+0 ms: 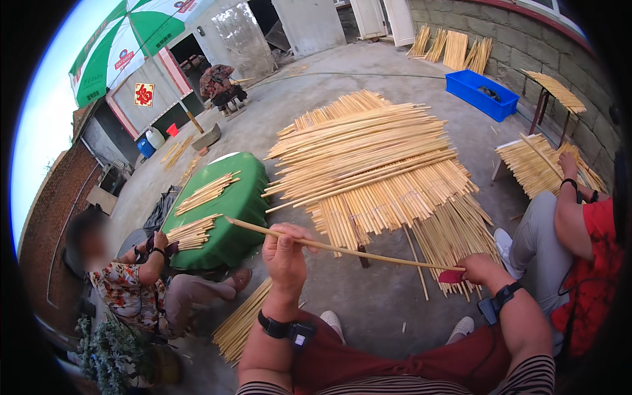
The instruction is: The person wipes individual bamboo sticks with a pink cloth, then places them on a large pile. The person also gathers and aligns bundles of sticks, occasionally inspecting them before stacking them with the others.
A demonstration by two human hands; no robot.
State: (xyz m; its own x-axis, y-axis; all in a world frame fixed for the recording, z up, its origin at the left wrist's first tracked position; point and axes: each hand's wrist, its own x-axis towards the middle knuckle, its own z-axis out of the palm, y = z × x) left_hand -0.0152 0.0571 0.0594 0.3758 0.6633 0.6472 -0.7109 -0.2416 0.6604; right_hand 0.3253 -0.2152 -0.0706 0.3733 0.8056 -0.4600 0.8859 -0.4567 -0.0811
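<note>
A long, thin pale stick (365, 253), cane or reed by its look, crosses in front of me and slopes down to the right. My left hand (286, 254) pinches it between thumb and fingers, towards its left end. At the right end, my right hand (481, 269) grips a dark red piece (449, 276), cloth or sandpaper, against the stick. Beyond my hands, a broad layered pile of similar sticks (365, 143) lies on a low support. More loose sticks (452, 237) slant down from its near edge, close to my right hand.
On the left stands a green-covered table (237, 197) with two stick bundles; a person (133, 291) sits beside it. At right, another person (587, 266) handles sticks on a stand (531, 163). A bundle (242, 321) lies by my left arm. Farther back are a blue tub (481, 94) and an umbrella (128, 49).
</note>
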